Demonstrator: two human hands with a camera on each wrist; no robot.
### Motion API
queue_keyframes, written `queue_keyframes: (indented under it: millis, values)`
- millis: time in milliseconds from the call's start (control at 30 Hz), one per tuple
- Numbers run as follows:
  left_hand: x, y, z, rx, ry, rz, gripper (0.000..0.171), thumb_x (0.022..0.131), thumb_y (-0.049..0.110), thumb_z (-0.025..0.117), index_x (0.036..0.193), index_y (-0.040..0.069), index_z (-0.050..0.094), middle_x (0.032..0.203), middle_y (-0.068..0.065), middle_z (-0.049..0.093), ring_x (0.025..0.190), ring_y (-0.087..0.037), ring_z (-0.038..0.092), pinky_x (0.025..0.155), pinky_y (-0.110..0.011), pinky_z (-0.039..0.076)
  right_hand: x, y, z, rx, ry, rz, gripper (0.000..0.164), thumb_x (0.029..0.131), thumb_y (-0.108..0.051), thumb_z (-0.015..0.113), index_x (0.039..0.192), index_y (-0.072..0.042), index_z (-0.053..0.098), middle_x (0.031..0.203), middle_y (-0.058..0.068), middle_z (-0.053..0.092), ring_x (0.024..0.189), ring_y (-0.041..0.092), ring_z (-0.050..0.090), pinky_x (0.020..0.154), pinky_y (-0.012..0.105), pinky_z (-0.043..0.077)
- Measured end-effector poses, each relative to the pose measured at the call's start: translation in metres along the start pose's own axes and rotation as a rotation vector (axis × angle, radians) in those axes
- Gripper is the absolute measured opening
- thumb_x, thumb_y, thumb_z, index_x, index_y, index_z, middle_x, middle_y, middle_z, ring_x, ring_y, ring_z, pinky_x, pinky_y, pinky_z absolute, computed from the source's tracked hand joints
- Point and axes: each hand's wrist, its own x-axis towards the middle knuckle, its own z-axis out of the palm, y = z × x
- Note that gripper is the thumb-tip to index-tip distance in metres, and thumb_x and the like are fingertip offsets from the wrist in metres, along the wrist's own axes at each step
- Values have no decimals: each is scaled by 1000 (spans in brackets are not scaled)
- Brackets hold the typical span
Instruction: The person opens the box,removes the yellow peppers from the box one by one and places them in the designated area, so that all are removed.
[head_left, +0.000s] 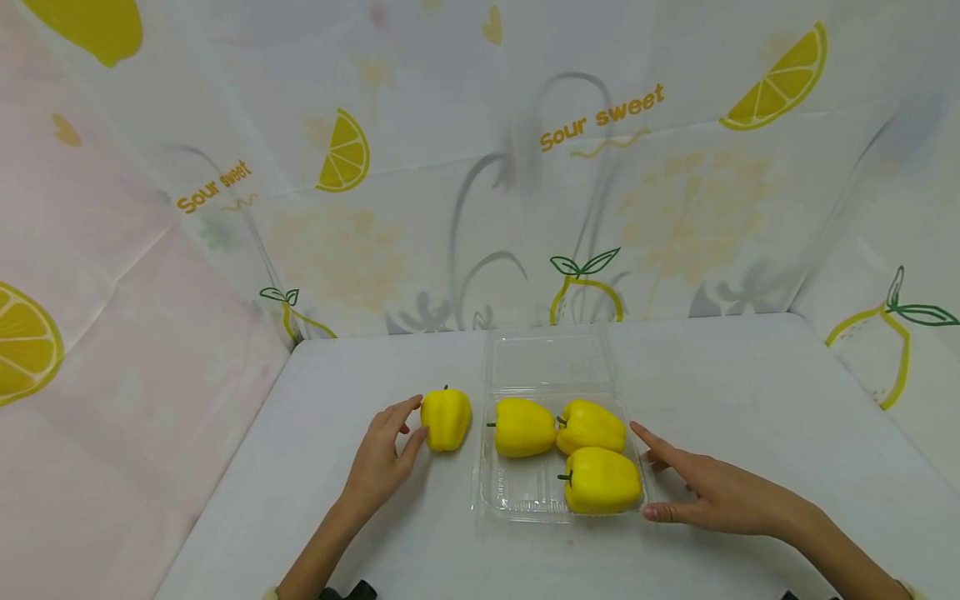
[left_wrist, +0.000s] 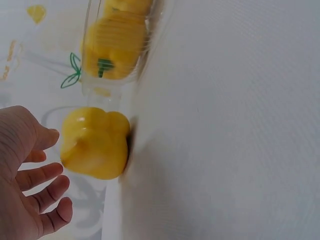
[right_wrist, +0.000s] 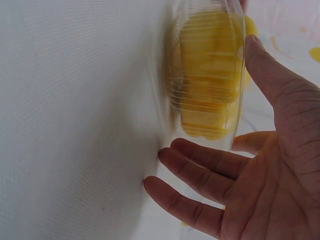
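A lone yellow bell pepper stands on the table, left of a clear plastic clamshell box. Around its left side my left hand is spread, fingers loosely bent; whether a fingertip touches it I cannot tell. Inside the box lie three more: one bell pepper at back left, another bell pepper at back right, and a third bell pepper at front right. My right hand is at the box's right side, fingers extended, with the thumb at the rim in the right wrist view.
The box's lid lies folded back toward the rear of the white table. A fabric backdrop printed with lemons rises behind the table and along both sides.
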Motion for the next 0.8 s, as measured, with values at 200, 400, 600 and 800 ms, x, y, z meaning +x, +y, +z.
queue_keyframes:
  millis: [200,400,600,800]
  values:
    - [-2,9,-1,4,10,12,49,88,13,76,134,7,59,123,-5,62,90,-15,52,68,-32,50,0,0,0,1,1,-1,94,90,-54,65,160,-24,9,134,5,53,113,27,55,79,34,53]
    - [-4,20,-2,10,29,31,50,86,13,79,132,7,60,117,-4,62,90,-15,53,67,-31,51,0,0,0,1,2,-4,94,91,-53,65,160,-23,9,134,6,53,113,27,54,79,34,52]
    - [-6,33,-1,19,37,62,49,82,15,82,126,6,63,109,-2,63,90,-15,52,66,-26,49,-1,0,0,1,5,-9,94,91,-53,65,160,-22,9,134,6,53,113,27,54,79,34,52]
    - [-9,47,0,-9,6,78,49,82,18,83,126,6,63,101,-1,62,91,-15,50,66,-27,49,0,-1,0,-2,3,-4,94,90,-54,65,160,-22,9,134,5,53,114,28,54,79,34,52]
